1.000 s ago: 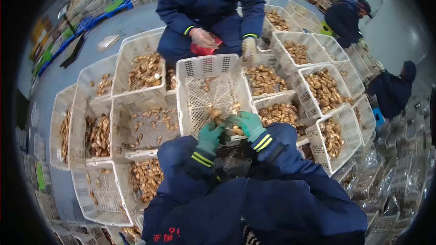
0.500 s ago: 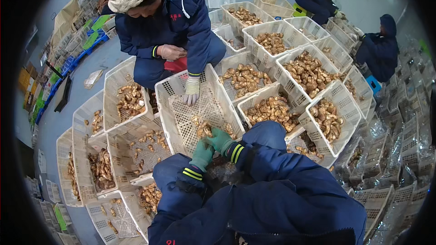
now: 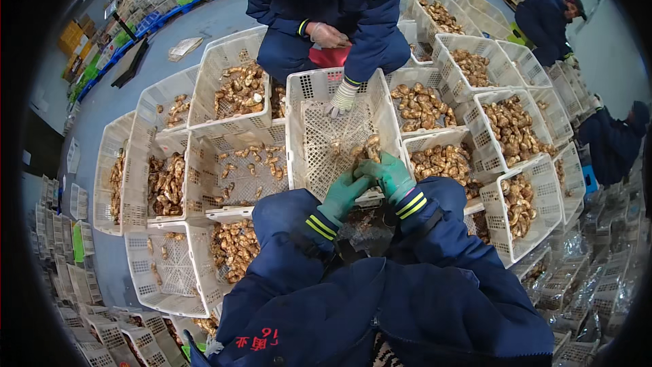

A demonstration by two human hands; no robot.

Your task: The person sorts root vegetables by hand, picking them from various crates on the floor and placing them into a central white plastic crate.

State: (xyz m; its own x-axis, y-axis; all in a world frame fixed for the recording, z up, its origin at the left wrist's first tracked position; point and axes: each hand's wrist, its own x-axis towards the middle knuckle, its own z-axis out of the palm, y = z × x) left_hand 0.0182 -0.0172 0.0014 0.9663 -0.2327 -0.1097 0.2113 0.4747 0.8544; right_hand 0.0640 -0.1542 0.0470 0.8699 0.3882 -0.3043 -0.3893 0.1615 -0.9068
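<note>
At the near end of a white perforated crate point(image 3: 314, 136), my two green-gloved hands meet with curled fingers. My left hand point(image 3: 343, 194) comes in from the left and touches the fingers of my right hand point(image 3: 392, 175). Whatever lies between them is hidden by the gloves. Just beyond my right fingertips, a few brown and cream mushrooms point(image 3: 369, 149) sit in the crate. The rest of the crate shows mostly bare mesh floor with dirt crumbs. Opposite me, a co-worker's striped glove point(image 3: 342, 98) reaches into the far part of the same crate.
Crates of mushrooms stand close on both sides, such as a left crate point(image 3: 234, 88) and a right crate point(image 3: 511, 126). A co-worker point(image 3: 326, 13) sits across from me. Other people point(image 3: 543, 24) work at the far right. A blue pallet point(image 3: 153, 24) lies far left.
My view has turned, so the scene sits further right and the co-worker's head is mostly cut off. My hands stay together at the crate's near end; the co-worker's striped glove stays inside it.
</note>
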